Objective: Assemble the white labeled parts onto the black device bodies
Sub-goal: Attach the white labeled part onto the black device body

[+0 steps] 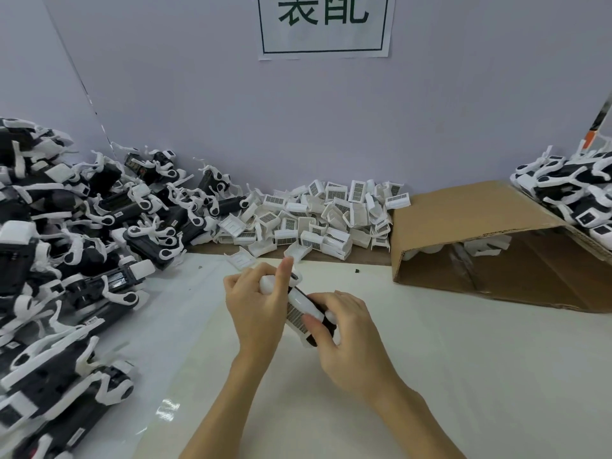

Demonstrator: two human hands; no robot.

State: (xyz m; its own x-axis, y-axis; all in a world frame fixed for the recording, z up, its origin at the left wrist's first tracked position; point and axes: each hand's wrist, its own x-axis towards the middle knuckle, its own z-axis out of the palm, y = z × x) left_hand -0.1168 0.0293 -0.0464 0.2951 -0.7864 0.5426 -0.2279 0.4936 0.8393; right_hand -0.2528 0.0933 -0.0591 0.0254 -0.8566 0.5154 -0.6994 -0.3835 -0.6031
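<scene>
Fingers (311,321) of the right hand (344,329) are pinching the white part (299,309) onto the black body (326,326), the left hand (258,303) gripping its far end above the table (430,376), where skewed pressure is risking a misseated part.

Open cardboard box (480,223) lying on its side at right, paper sign (326,26) on the wall, white table cover (430,359)
</scene>
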